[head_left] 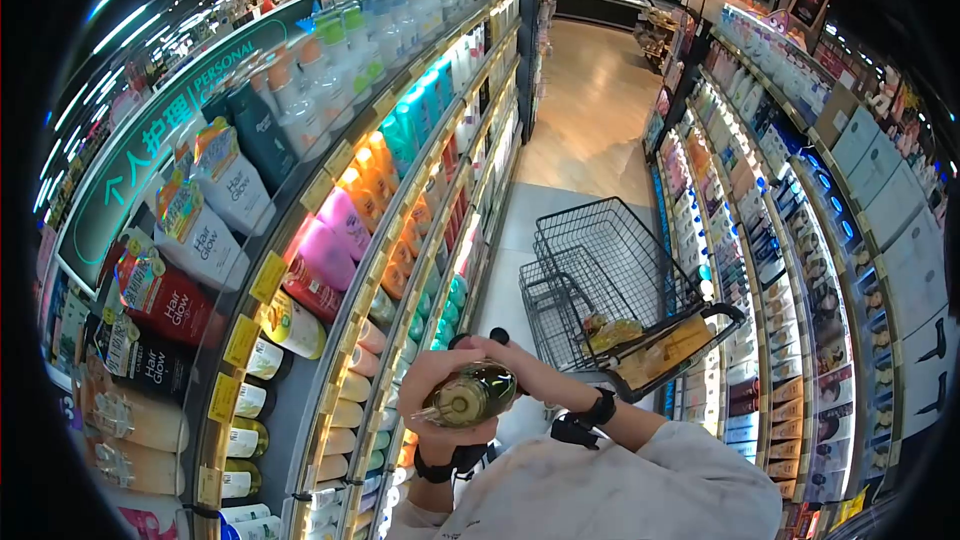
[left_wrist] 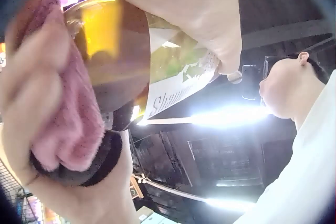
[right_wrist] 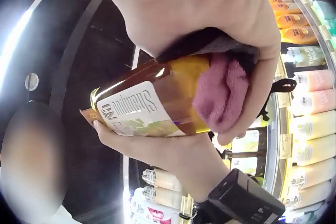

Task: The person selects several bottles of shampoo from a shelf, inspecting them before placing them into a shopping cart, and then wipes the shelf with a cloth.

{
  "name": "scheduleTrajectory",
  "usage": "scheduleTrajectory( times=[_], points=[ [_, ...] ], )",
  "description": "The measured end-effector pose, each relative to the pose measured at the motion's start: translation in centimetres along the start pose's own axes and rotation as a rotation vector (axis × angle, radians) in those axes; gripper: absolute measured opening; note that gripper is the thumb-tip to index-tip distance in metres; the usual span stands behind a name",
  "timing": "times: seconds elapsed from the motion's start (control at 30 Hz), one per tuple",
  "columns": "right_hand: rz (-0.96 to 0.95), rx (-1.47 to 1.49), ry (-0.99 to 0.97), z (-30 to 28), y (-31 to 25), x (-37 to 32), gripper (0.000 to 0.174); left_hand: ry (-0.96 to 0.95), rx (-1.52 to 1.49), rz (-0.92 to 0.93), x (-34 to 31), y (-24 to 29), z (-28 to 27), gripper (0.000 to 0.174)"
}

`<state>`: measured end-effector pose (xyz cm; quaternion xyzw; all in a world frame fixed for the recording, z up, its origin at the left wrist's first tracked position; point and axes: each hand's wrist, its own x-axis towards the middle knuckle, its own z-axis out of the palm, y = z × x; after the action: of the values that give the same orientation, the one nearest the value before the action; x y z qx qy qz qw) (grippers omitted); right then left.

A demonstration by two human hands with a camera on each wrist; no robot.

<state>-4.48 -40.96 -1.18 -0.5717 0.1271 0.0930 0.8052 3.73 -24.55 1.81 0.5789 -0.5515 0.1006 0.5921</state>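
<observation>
An amber shampoo bottle [head_left: 478,395] [left_wrist: 118,56] [right_wrist: 168,95] with a white label is held between both hands in front of the torso. My left hand [head_left: 425,385] [left_wrist: 194,3] [right_wrist: 152,153] grips it along its side. A pink fuzzy cloth [left_wrist: 73,108] [right_wrist: 223,90] with a dark grey part lies bunched in my right hand [head_left: 510,365] [left_wrist: 37,71] [right_wrist: 210,8], whose fingers curl round it and press it against the bottle's broad end. In the head view the cloth is mostly hidden.
Shelves of bottles [head_left: 330,240] run along the left, with more shelves [head_left: 760,270] on the right. Between them a black wire cart [head_left: 610,250] stands just ahead, holding yellowish packages [head_left: 612,335]. The aisle floor [head_left: 580,90] extends beyond it.
</observation>
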Motion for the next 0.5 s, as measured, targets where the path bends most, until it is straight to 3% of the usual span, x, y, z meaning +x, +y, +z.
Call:
scheduleTrajectory(
  times=[0.13,0.23,0.33,0.37,0.43,0.47,0.5],
  points=[
    [-0.168,0.133,0.230,-2.8,0.5,-2.1,0.058,0.215,-0.107,0.140,1.0,0.2,5.8,0.086],
    [-0.233,0.227,0.296,-4.8,-0.3,-4.5,0.049,0.340,0.155,-0.113,2.0,2.0,9.7,0.082],
    [-0.254,0.293,0.304,-6.7,-1.5,-7.1,0.046,0.595,-0.218,-0.294,4.9,3.6,15.0,0.105],
    [-0.297,0.285,0.319,-7.5,-1.6,-7.7,0.046,0.540,-0.212,-0.369,5.2,4.0,16.0,0.118],
    [-0.399,0.136,0.384,-8.2,-3.3,-10.0,0.047,0.399,0.071,-0.235,5.1,4.0,17.6,0.119],
    [-0.356,0.134,0.354,-9.4,-3.0,-10.6,0.047,0.324,0.209,-0.169,5.0,4.1,18.4,0.120],
    [-0.315,0.132,0.324,-10.8,-2.4,-11.1,0.046,0.342,0.234,-0.216,5.0,4.4,19.4,0.128]
  ],
)
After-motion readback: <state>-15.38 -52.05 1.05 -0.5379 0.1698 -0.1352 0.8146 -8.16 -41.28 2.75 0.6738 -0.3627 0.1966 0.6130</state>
